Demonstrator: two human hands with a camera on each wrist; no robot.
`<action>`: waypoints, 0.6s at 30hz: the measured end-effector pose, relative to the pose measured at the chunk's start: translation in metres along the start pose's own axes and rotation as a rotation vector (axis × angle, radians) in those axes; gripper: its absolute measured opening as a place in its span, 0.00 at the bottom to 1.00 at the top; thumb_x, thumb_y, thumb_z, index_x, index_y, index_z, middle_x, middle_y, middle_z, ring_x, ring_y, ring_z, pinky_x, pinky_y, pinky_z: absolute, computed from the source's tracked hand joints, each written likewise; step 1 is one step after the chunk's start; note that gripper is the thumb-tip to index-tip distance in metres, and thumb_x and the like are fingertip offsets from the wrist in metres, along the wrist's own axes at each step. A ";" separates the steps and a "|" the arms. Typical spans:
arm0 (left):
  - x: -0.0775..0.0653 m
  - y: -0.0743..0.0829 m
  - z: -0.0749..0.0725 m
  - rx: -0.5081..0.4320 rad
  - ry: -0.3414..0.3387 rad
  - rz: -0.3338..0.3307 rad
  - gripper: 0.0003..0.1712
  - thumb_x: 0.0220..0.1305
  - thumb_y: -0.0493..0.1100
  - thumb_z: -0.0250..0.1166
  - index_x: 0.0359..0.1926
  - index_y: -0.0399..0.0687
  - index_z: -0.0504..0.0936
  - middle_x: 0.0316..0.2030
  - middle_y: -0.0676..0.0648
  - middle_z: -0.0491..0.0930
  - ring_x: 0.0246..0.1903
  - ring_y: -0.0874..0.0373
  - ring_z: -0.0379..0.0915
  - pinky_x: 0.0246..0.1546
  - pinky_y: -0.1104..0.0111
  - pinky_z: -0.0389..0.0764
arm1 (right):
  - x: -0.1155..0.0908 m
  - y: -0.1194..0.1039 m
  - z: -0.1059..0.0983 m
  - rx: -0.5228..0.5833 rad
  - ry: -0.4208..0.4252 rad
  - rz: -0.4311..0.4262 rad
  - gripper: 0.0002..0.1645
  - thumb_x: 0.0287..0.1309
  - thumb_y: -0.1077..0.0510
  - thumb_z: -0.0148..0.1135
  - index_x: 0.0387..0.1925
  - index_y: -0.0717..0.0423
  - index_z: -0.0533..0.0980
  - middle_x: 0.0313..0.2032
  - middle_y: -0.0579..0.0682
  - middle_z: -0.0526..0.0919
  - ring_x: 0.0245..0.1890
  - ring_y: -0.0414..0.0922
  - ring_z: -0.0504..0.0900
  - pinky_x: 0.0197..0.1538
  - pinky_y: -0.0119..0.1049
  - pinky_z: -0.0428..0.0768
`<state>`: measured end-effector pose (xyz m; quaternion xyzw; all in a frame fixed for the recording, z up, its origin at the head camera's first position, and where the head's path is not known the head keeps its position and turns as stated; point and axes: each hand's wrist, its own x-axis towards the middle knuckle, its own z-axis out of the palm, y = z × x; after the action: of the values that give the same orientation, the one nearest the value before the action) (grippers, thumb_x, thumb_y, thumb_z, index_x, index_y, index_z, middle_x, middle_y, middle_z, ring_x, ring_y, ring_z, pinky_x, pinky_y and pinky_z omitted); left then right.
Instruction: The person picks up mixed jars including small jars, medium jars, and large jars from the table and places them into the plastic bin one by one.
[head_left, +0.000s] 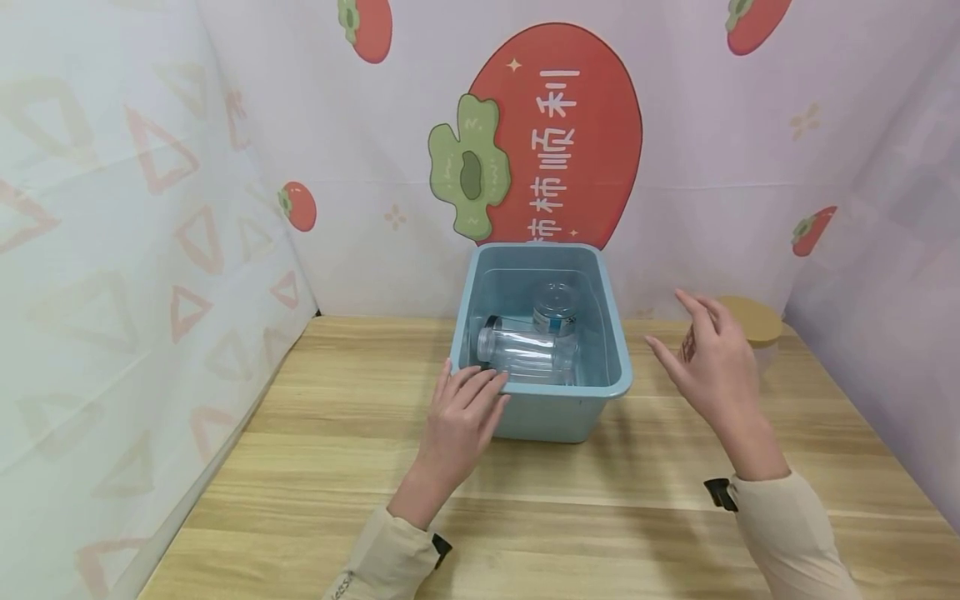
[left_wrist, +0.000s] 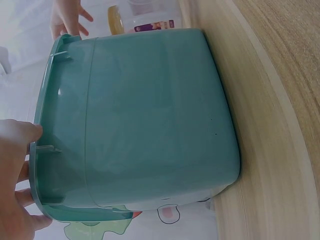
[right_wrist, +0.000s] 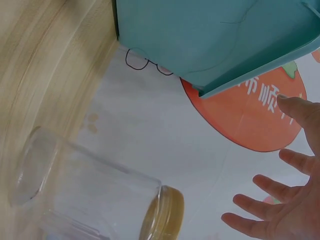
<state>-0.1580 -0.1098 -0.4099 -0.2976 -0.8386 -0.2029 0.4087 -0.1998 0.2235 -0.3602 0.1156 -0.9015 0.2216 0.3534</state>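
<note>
A blue plastic bin (head_left: 536, 417) stands on the wooden table with its open top toward me. My left hand (head_left: 461, 412) holds its near left rim, fingers hooked over the edge; the left wrist view shows that hand (left_wrist: 17, 175) at the rim beside the bin's wall (left_wrist: 150, 120). Inside lie clear plastic jars, one on its side (head_left: 521, 346) and another upright (head_left: 555, 308) behind it. My right hand (head_left: 716, 358) is in the air right of the bin, fingers spread and holding nothing. Behind it stands a clear jar with a yellow lid (head_left: 752, 321), partly hidden by the hand.
A white cloth backdrop (head_left: 375, 267) with persimmon prints rises right behind the bin. Cloth walls flank the wooden table (head_left: 360, 442) on the left and right. In the right wrist view the yellow-lidded jar (right_wrist: 105, 185) stands close below the right hand.
</note>
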 end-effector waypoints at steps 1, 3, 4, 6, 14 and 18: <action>0.000 0.000 0.001 0.001 0.003 0.001 0.17 0.61 0.37 0.77 0.52 0.41 0.90 0.46 0.43 0.90 0.52 0.42 0.83 0.65 0.34 0.74 | -0.001 0.001 0.000 -0.008 0.006 -0.003 0.47 0.51 0.60 0.83 0.71 0.63 0.72 0.60 0.75 0.77 0.59 0.71 0.76 0.53 0.71 0.77; 0.000 0.000 0.001 0.001 0.010 0.005 0.18 0.60 0.37 0.78 0.51 0.40 0.90 0.46 0.43 0.90 0.51 0.42 0.83 0.65 0.34 0.74 | -0.002 0.003 0.001 -0.026 0.013 -0.007 0.46 0.50 0.61 0.83 0.70 0.64 0.72 0.56 0.75 0.78 0.60 0.71 0.77 0.54 0.71 0.77; 0.000 0.000 0.002 0.000 0.010 0.006 0.18 0.60 0.36 0.78 0.51 0.40 0.90 0.46 0.43 0.90 0.51 0.41 0.83 0.65 0.34 0.74 | -0.003 0.004 0.001 -0.034 0.016 -0.005 0.47 0.50 0.61 0.84 0.70 0.64 0.72 0.53 0.75 0.79 0.61 0.71 0.77 0.55 0.72 0.77; 0.000 0.000 0.002 0.003 0.006 0.006 0.18 0.60 0.37 0.78 0.52 0.40 0.90 0.46 0.43 0.90 0.51 0.41 0.83 0.65 0.34 0.74 | -0.004 0.005 0.001 -0.048 0.020 0.000 0.46 0.49 0.62 0.84 0.70 0.64 0.73 0.49 0.74 0.79 0.62 0.72 0.76 0.56 0.73 0.77; 0.000 0.001 0.001 0.009 -0.013 -0.002 0.17 0.63 0.37 0.77 0.52 0.40 0.90 0.47 0.43 0.90 0.52 0.42 0.83 0.66 0.35 0.73 | -0.010 0.011 0.002 -0.058 0.045 0.030 0.46 0.48 0.61 0.83 0.69 0.65 0.73 0.61 0.78 0.74 0.58 0.77 0.75 0.54 0.76 0.74; 0.000 0.000 0.002 0.010 -0.001 0.002 0.18 0.60 0.37 0.78 0.52 0.40 0.90 0.46 0.43 0.90 0.52 0.41 0.83 0.65 0.34 0.74 | -0.011 0.014 0.004 -0.052 0.058 0.039 0.46 0.48 0.60 0.82 0.69 0.64 0.73 0.62 0.78 0.73 0.57 0.78 0.74 0.53 0.78 0.72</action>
<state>-0.1591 -0.1092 -0.4111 -0.2967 -0.8395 -0.1981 0.4098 -0.1993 0.2343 -0.3753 0.0822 -0.8984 0.2082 0.3778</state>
